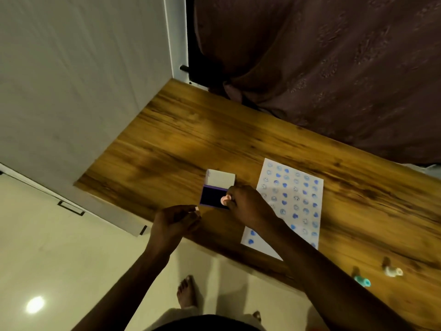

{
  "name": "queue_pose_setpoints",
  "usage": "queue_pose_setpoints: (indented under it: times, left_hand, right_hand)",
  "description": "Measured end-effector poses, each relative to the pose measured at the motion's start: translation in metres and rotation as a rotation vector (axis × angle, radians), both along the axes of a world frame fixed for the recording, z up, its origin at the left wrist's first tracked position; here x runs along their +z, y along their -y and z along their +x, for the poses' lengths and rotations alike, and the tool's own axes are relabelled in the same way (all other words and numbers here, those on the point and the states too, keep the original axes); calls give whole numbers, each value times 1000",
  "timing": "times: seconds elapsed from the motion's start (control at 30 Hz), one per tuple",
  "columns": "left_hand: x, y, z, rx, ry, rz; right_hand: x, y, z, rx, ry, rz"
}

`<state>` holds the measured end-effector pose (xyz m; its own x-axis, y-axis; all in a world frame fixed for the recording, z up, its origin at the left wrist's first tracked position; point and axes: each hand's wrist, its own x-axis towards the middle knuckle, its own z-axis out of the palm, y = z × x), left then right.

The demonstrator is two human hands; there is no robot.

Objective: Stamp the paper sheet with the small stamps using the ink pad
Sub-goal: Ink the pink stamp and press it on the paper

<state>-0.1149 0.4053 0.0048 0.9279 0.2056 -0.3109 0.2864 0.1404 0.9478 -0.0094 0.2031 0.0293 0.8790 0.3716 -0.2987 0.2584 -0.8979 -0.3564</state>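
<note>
An open ink pad [211, 196] with a dark blue surface and a raised white lid lies on the wooden table [191, 130]. My right hand [248, 206] holds a small pink stamp [224, 199] down on the pad's right side. My left hand [175, 222] hovers just left of the pad's near corner, fingers pinched on a small pale thing that I cannot make out. To the right lies the white paper sheet [290, 204], covered with several rows of blue hearts and round prints.
Two more small stamps lie on the table at the near right: a teal one [362, 281] and a white one [392, 271]. A dark curtain [322, 68] hangs behind the table, a white wall panel [83, 80] stands to its left. My bare foot [187, 292] is on the floor below.
</note>
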Motion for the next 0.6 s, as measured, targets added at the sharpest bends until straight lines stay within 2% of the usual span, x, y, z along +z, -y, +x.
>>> queue_pose_setpoints:
  times: [0.17, 0.6]
  left_hand:
    - [-4, -1, 4, -17, -10, -32]
    - [-14, 5, 14, -66, -53, -51]
  right_hand:
    - [-10, -6, -5, 10, 19, -94]
    - [-21, -23, -5, -17, 8, -171]
